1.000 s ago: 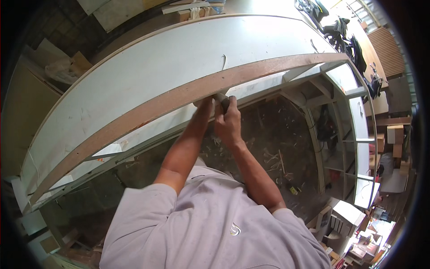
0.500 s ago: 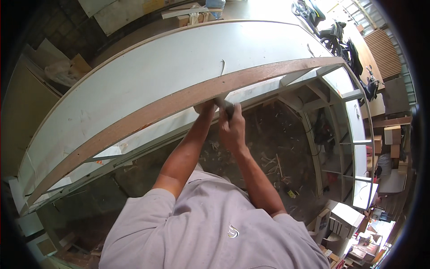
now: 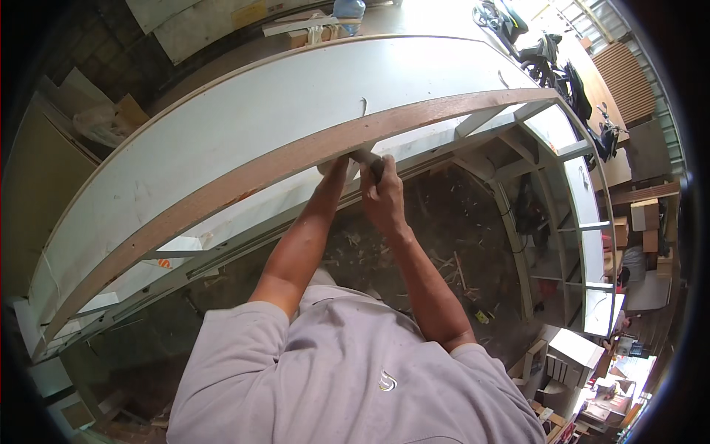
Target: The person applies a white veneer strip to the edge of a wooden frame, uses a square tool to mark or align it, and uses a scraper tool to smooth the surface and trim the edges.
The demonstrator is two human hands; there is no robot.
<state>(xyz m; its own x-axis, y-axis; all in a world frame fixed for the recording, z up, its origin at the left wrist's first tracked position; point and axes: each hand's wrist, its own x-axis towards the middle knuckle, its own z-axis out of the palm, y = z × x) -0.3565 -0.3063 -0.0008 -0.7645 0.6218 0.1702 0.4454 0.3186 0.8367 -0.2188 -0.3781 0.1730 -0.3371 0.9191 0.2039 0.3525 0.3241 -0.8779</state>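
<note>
My right hand [image 3: 384, 198] is closed round a dark, short tool [image 3: 370, 160], whose far end passes under the wooden rim. Blur and the rim keep me from telling its kind. Just left of it, my left hand [image 3: 336, 166] reaches beneath the same curved wooden rim [image 3: 296, 148]; its fingers are hidden there. Both hands are close together at the inner side of a large curved frame with a white outer panel [image 3: 244, 103]. Pale crosspieces [image 3: 477, 120] join the rim to the lower part of the frame.
The frame curves round me to the right, with upright ribs [image 3: 566, 214]. Wood scraps [image 3: 451, 266] litter the floor inside it. Motorcycles [image 3: 543, 55] stand beyond at the upper right. Boxes and boards [image 3: 562, 351] lie at the lower right, and a plastic bag [image 3: 100, 122] at the left.
The view has shifted slightly. Both hands stay under the rim, the right one still gripping the dark tool, now a little higher in the picture.
</note>
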